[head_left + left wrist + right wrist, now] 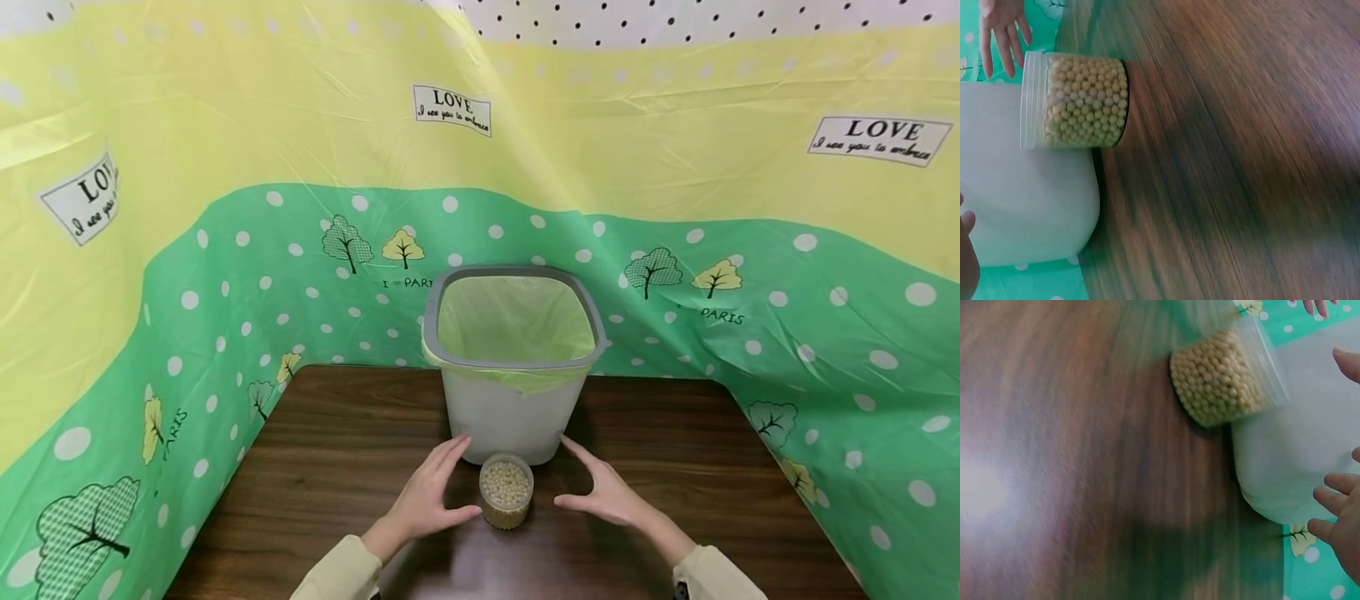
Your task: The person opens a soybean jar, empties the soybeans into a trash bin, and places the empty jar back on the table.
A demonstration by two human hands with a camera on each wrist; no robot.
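A clear plastic jar [506, 492] full of pale round beans, perhaps soybeans, stands upright on the table just in front of a trash can [517, 408]. The can is whitish with a grey rim and a green liner bag. On the jar's left is my left hand [427, 496], fingers extended and thumb tip close to the jar's side. My right hand [603, 496] is on the other side, thumb and fingers spread, a small gap from the jar. Both wrist views show the jar [1085, 101] with no fingers around it. Only part of the right hand [1342, 515] shows in its wrist view.
The dark wood-grain table [345, 450] extends to both sides of the can. A green and yellow printed cloth [285, 267] hangs behind and along both sides of the table. The can stands near the table's back edge.
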